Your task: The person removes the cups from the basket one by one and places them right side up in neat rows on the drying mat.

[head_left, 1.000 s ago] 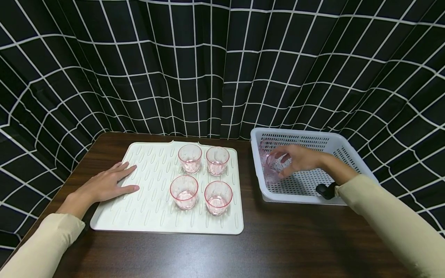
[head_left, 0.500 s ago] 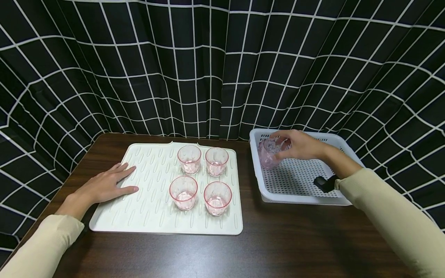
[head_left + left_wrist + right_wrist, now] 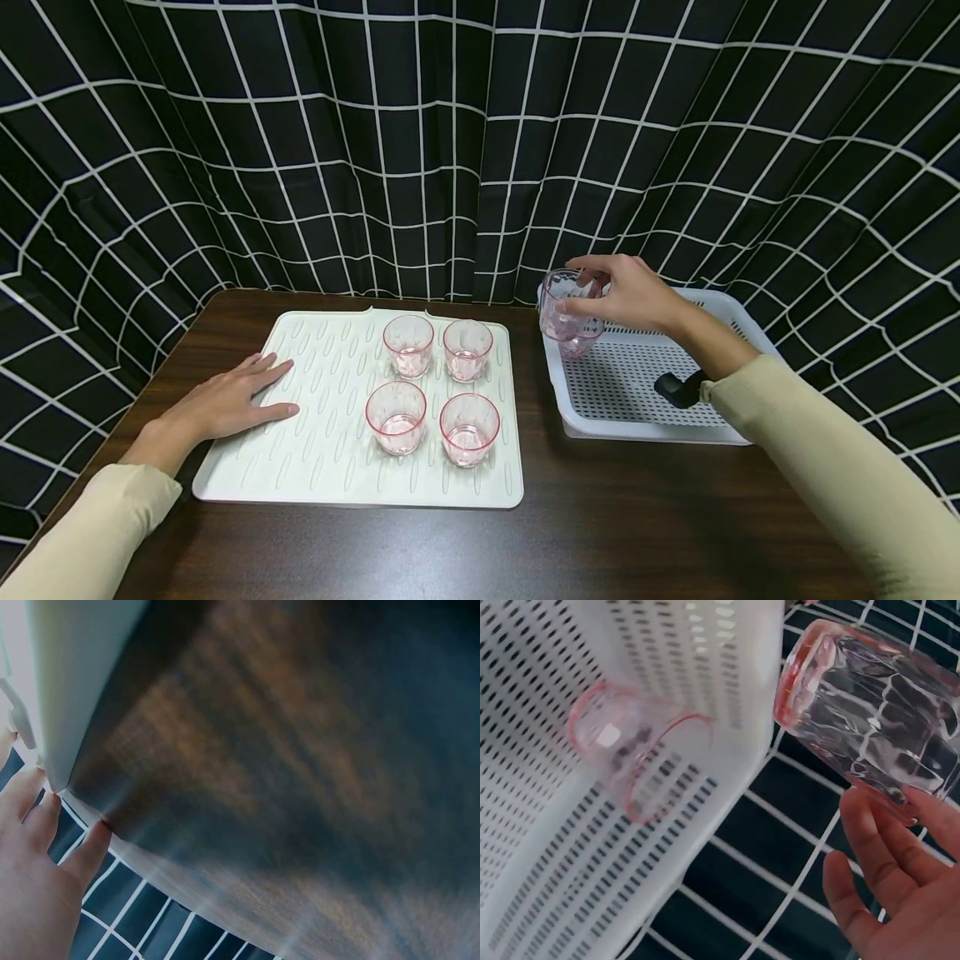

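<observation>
My right hand (image 3: 630,292) grips a clear pink-rimmed glass (image 3: 552,321) above the left rear corner of the pale plastic basket (image 3: 645,431). The right wrist view shows this glass (image 3: 877,705) outside the basket wall, fingertips against its side. A second pink-rimmed glass (image 3: 622,735) lies in the basket, partly behind the held one in the head view. At the left, my left hand (image 3: 232,393) rests with spread fingers on the edge of a white drying mat (image 3: 300,458). Several matching glasses (image 3: 408,346) stand upright on the mat's right half, in two rows.
The dark wooden table (image 3: 600,508) carries the mat on its left and the basket on its right. A black curtain with a white grid (image 3: 420,183) hangs close behind and around them. Dark table surface separates mat from basket.
My right hand has lifted the glass up from inside the basket and carried it toward the back left, over the basket's rim. The left hand and the glasses on the mat stay put.
</observation>
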Demonstrator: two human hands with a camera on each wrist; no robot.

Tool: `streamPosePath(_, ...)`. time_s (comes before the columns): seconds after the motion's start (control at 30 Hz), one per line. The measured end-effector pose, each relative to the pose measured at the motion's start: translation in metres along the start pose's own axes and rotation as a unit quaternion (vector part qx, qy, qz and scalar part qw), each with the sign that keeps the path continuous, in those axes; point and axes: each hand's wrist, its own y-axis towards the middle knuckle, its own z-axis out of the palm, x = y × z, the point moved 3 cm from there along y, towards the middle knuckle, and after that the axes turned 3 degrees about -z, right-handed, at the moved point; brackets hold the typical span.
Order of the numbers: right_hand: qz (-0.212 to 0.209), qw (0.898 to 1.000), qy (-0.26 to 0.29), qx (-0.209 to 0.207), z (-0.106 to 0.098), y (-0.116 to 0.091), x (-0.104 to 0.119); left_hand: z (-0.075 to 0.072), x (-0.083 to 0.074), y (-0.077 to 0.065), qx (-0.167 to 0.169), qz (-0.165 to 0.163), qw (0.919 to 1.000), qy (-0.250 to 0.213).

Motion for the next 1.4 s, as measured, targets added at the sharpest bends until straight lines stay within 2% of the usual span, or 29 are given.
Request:
streamPosePath(0.23,-0.032,0.999,0.022,-0.013,0.006,0.011,0.024,0.002,-0.002,0.001,0.002,0.001,1.0000,-0.003)
streamPosePath(0.47,-0.082,0.996,0.043,-0.006,0.017,0.025,0.060,0.001,-0.003,0.001,0.003,-0.001,1.0000,-0.002)
streamPosePath(0.93,-0.194,0.977,0.067,0.054,0.068,0.053,0.142,-0.001,0.000,-0.001,0.001,0.000,1.0000,0.005)
streamPosePath(1.2,-0.212,0.972,0.046,0.094,0.100,0.055,0.177,-0.002,0.000,0.000,0.002,-0.001,0.9999,0.010)
streamPosePath(1.4,-0.224,0.968,0.019,0.115,0.122,0.057,0.195,-0.002,0.001,0.001,0.007,-0.007,0.9999,0.009)
